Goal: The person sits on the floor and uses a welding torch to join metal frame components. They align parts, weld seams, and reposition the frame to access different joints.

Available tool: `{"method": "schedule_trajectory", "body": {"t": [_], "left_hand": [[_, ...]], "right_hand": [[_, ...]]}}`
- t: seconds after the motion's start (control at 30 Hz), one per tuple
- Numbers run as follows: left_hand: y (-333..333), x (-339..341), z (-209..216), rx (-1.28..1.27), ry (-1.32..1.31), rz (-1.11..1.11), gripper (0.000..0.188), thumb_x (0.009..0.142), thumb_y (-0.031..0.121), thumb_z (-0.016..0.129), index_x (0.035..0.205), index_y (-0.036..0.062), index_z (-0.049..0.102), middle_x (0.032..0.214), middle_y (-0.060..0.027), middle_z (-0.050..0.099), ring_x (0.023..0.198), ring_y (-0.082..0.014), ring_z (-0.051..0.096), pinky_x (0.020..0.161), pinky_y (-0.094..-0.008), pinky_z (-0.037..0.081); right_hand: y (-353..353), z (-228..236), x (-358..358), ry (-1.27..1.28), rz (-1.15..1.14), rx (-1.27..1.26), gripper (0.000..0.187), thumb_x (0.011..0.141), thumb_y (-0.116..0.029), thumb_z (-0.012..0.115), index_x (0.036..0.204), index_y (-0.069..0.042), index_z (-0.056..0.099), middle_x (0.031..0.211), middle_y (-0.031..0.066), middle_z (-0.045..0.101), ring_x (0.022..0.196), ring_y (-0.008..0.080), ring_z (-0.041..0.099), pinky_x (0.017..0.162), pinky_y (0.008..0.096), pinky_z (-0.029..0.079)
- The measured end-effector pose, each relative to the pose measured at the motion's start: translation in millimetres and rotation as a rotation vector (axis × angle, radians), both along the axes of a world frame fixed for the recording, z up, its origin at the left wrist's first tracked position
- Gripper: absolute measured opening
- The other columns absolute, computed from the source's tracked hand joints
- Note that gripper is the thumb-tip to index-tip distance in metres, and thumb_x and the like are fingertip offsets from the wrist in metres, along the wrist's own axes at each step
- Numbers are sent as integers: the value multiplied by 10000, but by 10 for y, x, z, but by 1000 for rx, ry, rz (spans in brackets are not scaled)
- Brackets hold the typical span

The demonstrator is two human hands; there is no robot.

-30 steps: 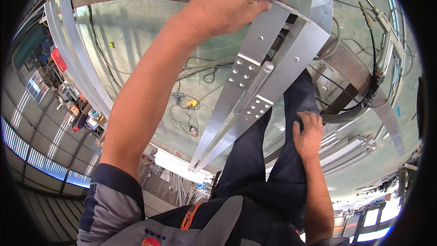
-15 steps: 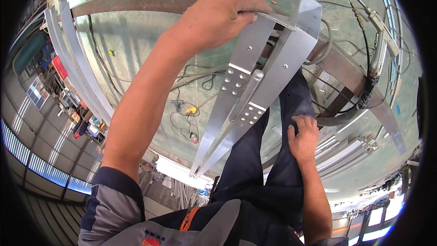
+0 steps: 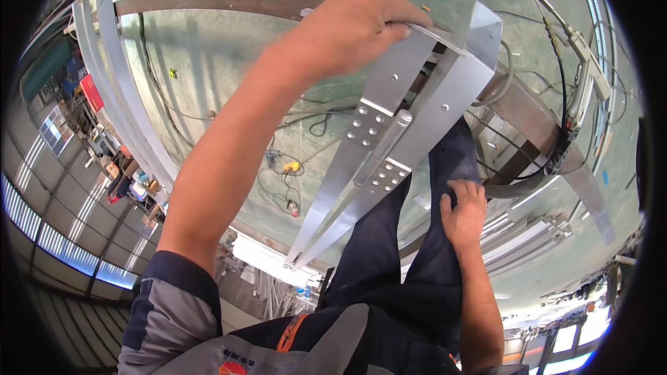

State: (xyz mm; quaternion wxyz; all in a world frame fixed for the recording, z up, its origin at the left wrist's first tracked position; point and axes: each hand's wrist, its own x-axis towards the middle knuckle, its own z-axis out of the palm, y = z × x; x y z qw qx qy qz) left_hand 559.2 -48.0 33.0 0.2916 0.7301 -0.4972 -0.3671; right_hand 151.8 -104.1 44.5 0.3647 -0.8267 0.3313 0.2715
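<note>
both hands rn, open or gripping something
Left hand: closed on the top end of the metal bar.
Right hand: loosely open, resting on the trouser leg.

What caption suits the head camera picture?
Left hand gripping the end of hinged metal profiles, right hand resting on dark trousers.

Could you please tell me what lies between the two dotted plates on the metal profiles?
In the head view, a round metal barrel lies between the dotted plates.

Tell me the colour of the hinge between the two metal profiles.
The hinge is silver-grey, best seen in the head view.
</note>
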Motion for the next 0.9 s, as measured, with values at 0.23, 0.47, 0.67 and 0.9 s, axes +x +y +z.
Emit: {"method": "schedule_trajectory", "body": {"t": [0.23,0.47,0.67,0.9], "left_hand": [[237,-181,130,-40,94,413,309,918,40,663,1211,65,758,1135,-132,769,1028,-288,726,935,-369,564],[1431,-1388,588,127,325,1235,320,964,116,636,1250,-2,717,1128,-192,766,1023,-249,735,906,-362,551],[2207,-3350,1330,356,631,1641,291,957,116,641,1213,2,717,930,-159,745,819,-224,707,797,-365,558],[1855,-5027,1669,182,835,1937,278,961,163,636,1187,25,720,918,-181,754,818,-218,756,767,-389,585]], "right_hand": [[-107,-26,14,-10,127,-31,289,835,-162,724,1113,-87,742,1159,81,690,1144,339,590,993,478,477],[-481,-114,161,-63,430,-17,332,865,-229,716,1172,-104,713,1206,106,677,1170,362,588,989,507,490],[-860,172,273,-89,983,107,510,896,-318,714,1339,-78,633,1474,171,551,1396,411,484,1123,547,440],[-898,522,579,203,1447,51,579,888,-423,718,1313,-42,614,1281,268,638,1175,473,629,963,566,542]]}}
